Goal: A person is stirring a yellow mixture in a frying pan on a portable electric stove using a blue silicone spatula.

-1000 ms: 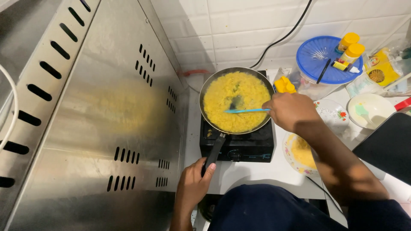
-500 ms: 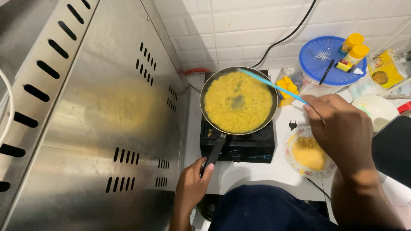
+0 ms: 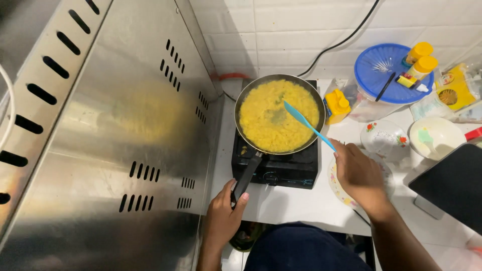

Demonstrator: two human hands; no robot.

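The left hand (image 3: 223, 216) has its grip clenched on the black handle (image 3: 247, 175) of one frying pan (image 3: 279, 114), which sits up and right of that grip on a single black burner (image 3: 275, 165). The right hand (image 3: 359, 173) grasps one blue spatula (image 3: 307, 123); its blade lies up and left of the grip, over the yellow food (image 3: 266, 125). A steel panel (image 3: 115, 140) closes off the left hand's outer side. Beyond the right grip the white desk (image 3: 281, 206) carries two flowered plates, one white bowl (image 3: 436, 138), one yellow bottle (image 3: 336, 106) and a blue lid (image 3: 386, 75).
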